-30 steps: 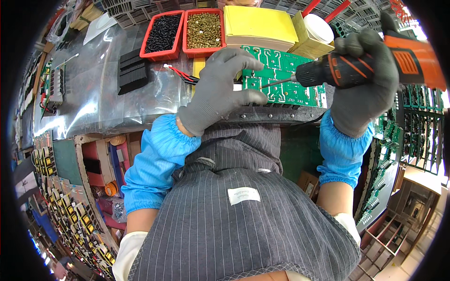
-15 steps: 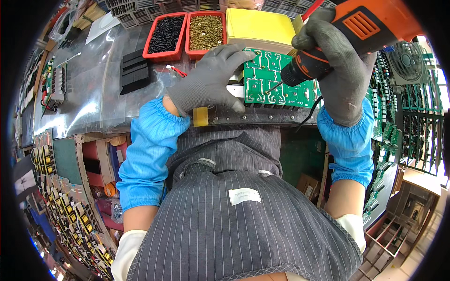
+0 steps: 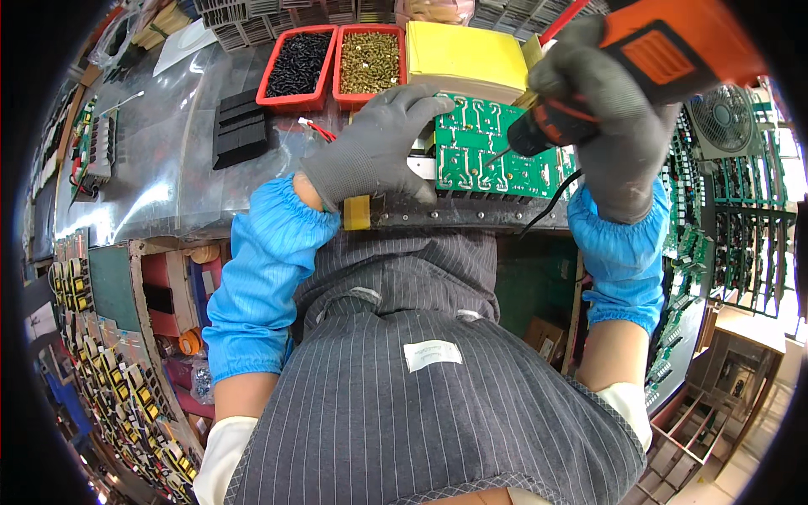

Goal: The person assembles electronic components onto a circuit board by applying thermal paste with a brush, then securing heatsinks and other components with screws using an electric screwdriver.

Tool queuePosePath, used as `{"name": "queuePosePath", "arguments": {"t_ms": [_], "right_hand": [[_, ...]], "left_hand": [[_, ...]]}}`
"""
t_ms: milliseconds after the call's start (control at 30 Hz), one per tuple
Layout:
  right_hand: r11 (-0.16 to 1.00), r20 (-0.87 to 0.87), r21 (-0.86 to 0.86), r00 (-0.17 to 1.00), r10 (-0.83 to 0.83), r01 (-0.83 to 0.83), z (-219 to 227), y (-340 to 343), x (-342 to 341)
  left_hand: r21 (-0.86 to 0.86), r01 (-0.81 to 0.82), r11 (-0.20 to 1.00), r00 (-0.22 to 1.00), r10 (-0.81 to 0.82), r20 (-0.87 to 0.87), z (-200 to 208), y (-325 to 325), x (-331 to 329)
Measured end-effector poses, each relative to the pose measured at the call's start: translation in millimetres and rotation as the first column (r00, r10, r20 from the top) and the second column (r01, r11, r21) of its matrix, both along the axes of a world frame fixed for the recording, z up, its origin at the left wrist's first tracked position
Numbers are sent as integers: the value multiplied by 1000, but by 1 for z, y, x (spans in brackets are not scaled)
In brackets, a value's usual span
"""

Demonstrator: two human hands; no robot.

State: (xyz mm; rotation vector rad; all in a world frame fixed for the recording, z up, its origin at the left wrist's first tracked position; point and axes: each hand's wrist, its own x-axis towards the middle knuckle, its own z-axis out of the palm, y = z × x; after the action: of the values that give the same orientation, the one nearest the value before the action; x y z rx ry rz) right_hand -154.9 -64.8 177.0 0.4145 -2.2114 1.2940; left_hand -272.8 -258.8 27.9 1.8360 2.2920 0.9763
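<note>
Gripping the driver [image 3: 673,50], the right hand [image 3: 623,126] is clamped round it, its fingers curled together, above the upper right of the board [image 3: 480,136], blurred as if in motion. The bit [image 3: 500,156] slants down and leftward from there, its tip over the board's middle; whether it touches cannot be told. The board lies flat with its long axis running left to right, on the bit's side of the left hand [image 3: 379,151], and the bit is nearer its centre than either hand. The left hand lies palm down at the board's left end, thumb and fingers spread apart, the index at the upper corner and the thumb by the lower one; how firmly they press does not show. Left of the board are red wires [image 3: 318,129] and, farther off, black blocks [image 3: 239,126]; beyond its upper left, red trays [image 3: 290,103] of black and brass screws; just behind it, a yellow stack [image 3: 463,55]; at its lower right, a black cord [image 3: 551,202]
</note>
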Motion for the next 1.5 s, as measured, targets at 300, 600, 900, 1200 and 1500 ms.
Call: {"name": "queuePosePath", "arguments": {"t_ms": [300, 600, 900, 1200, 1500], "right_hand": [[921, -236, -385, 959, -157, 56, -31, -1, -33], [904, -242, -423, 953, -183, 66, -32, 2, -32], [741, -166, -660, 938, -305, 125, -26, -15, -15], [626, -312, -771, 928, -205, -121, -34, -6, 31], [580, -276, -807, 940, -201, -113, -29, -27, 36]], "left_hand": [[113, -25, 993, 985, 5, 170, 7, -6, 6], [252, -237, 938, 911, 125, 393, 14, 9, 6], [339, -209, 917, 978, 187, 96, 5, 25, 6], [497, -231, 836, 910, 5, 415, 8, 2, 46], [480, -295, 826, 839, -16, 543, 9, -20, 61]]}}
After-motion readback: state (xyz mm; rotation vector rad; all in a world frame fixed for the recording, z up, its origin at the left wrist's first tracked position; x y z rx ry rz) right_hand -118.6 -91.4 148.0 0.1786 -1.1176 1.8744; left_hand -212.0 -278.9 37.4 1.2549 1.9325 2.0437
